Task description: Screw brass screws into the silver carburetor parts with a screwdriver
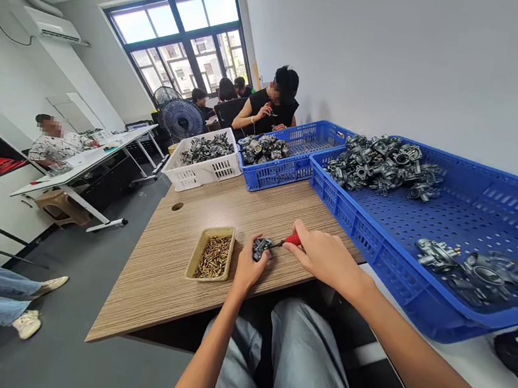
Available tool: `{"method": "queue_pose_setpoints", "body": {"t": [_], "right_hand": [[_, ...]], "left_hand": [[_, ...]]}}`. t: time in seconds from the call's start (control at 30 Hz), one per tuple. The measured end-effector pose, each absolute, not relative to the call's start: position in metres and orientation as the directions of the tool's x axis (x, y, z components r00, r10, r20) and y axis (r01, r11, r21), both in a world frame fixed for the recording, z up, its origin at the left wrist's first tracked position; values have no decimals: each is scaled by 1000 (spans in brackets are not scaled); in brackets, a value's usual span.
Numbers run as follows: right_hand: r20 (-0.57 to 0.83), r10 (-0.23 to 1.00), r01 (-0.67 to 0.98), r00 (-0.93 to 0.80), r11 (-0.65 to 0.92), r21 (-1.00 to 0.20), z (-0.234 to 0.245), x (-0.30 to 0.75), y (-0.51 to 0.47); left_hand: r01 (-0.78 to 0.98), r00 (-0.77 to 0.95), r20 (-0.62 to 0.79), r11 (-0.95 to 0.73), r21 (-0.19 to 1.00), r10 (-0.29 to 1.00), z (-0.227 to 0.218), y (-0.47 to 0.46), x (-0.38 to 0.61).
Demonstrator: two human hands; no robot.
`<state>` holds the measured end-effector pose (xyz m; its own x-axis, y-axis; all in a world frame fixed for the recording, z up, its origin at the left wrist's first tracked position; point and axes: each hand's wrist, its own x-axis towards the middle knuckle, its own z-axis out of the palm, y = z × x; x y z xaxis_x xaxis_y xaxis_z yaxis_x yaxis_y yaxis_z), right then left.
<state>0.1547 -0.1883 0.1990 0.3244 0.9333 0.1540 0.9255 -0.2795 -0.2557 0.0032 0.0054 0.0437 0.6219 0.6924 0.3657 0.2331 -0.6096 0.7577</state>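
Note:
My left hand (249, 264) is closed around a small grey metal carburetor (261, 249), held just above the table near its front edge. In my right hand (315, 253) is a screwdriver with a red handle (293, 238). Its shaft points left and its tip meets the carburetor; the exact contact point is too small to make out. Left of my left hand stands a cream-coloured tray (189, 268) filled with small brass-coloured screw-like parts (214, 256).
A large blue crate (472, 217) with carburetors (383, 163) stands at the right. Behind the table (154, 288) are another blue crate (271, 176) and a white crate (198, 176) of metal parts. A co-worker (274, 103) sits opposite. A fan (181, 117) stands farther back.

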Motion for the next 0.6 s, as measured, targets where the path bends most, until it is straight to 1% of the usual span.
{"method": "queue_pose_setpoints", "body": {"t": [0.1,0.2,0.27,0.4,0.6], "right_hand": [[164,957,919,239,-168,-357,200,158,-192],[163,967,909,195,-115,-401,201,159,-194],[139,968,911,208,-140,-388,201,158,-194],[92,957,921,274,-233,-313,201,154,-191],[117,939,932,325,-296,-209,202,149,-187]], "left_hand": [[224,622,372,-612,758,689,44,5,3],[224,621,375,-614,757,688,44,5,3],[228,619,371,-611,758,692,45,5,3],[237,614,362,-602,763,701,46,3,4],[236,618,361,-603,762,698,47,3,3]]}}
